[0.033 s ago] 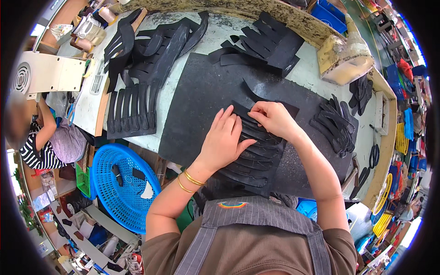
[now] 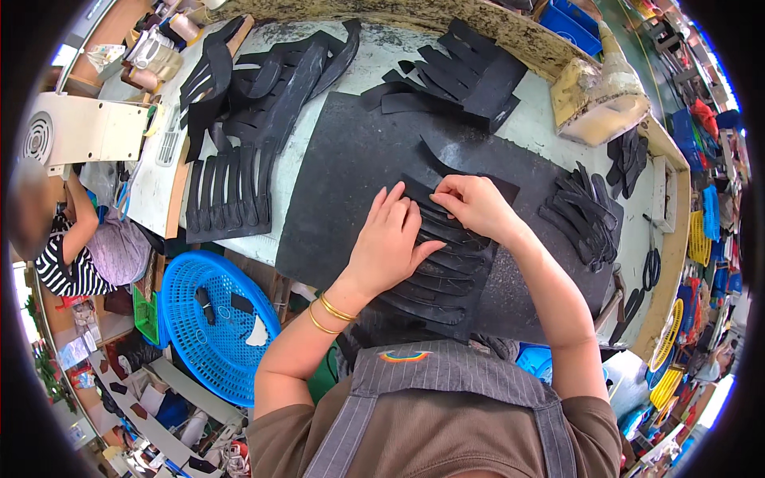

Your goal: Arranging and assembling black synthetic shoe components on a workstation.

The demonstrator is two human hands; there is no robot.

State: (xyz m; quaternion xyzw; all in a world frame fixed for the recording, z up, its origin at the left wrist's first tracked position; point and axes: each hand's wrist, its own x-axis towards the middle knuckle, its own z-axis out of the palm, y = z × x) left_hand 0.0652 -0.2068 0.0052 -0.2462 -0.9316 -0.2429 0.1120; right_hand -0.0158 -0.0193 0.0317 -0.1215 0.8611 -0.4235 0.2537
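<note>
I see the left hand [image 2: 388, 248] lie half-spread on black strips [image 2: 443, 284], gripping none, maybe to steady them; the right hand [image 2: 476, 205], curled, pinches one.

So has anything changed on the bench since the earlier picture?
Nothing visibly changed; I see nothing taken up or let go. The left hand and right hand stay at the slotted black piece, and the blue basket stays put.
</note>
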